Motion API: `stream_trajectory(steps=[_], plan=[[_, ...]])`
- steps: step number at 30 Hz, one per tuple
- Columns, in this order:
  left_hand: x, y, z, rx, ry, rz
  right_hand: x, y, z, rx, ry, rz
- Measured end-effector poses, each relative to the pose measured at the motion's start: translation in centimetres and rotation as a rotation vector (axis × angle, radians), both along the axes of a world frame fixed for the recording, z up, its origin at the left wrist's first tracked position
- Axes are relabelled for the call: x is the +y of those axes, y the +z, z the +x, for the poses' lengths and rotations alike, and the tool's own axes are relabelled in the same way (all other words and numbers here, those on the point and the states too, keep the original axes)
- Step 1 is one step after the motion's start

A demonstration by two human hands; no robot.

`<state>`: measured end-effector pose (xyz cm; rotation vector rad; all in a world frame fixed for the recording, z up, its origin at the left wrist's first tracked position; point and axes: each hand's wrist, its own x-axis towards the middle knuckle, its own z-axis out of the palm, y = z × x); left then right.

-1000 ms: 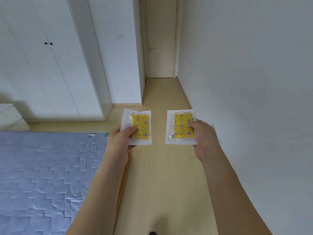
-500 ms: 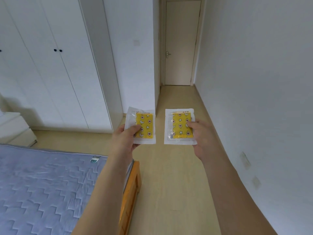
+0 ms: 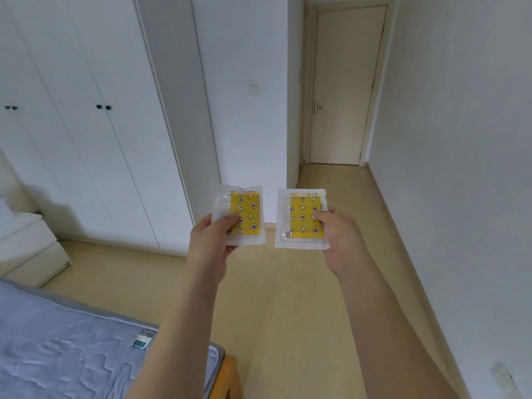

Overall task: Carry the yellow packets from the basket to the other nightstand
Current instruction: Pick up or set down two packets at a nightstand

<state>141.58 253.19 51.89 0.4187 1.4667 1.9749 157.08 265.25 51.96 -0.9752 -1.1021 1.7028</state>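
Two yellow packets with star and moon prints, each sealed in clear plastic, are held up in front of me. My left hand (image 3: pixel 211 240) pinches the left packet (image 3: pixel 247 211) at its lower left edge, thumb on its face. My right hand (image 3: pixel 341 234) pinches the right packet (image 3: pixel 300 217) at its right edge. The packets hang side by side, a small gap between them, above the wooden floor. A white nightstand (image 3: pixel 27 249) stands at the far left beside the bed. No basket is in view.
A bed with a blue quilted cover (image 3: pixel 66 349) and a wooden frame corner (image 3: pixel 227 378) fills the lower left. White wardrobe doors (image 3: pixel 95 139) line the left wall. A hallway leads to a closed door (image 3: pixel 342 87). A white wall (image 3: pixel 460 168) runs along the right.
The view has swung left and moved forward round the bed's foot; the nightstand and more wardrobe have come into sight. Both hands still hold their packets the same way.
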Motion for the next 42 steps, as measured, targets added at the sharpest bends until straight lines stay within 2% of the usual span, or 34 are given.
stream_trajectory(steps=[8,13,20,30,35,42], plan=[[10.9,-2.2,-12.8,-0.013,0.205,-0.047,14.0,-1.5,-12.7,-0.041,0.118,0.002],[18.7,-4.2,-23.0,-0.030,0.248,-0.011,22.2,-3.2,-24.8,-0.084,0.223,0.031],[25.7,-3.5,-38.7,-0.063,0.376,0.025,31.2,-1.1,-43.1,-0.123,0.391,0.095],[29.1,-4.8,-56.9,-0.146,0.688,0.001,36.4,-3.7,-66.0,-0.166,0.687,0.084],[31.0,-3.3,-66.3,-0.115,0.802,0.000,38.9,-2.5,-78.3,-0.103,0.851,0.094],[27.9,-2.6,-76.4,-0.049,0.985,-0.042,36.2,-2.4,-92.9,-0.099,1.054,0.074]])
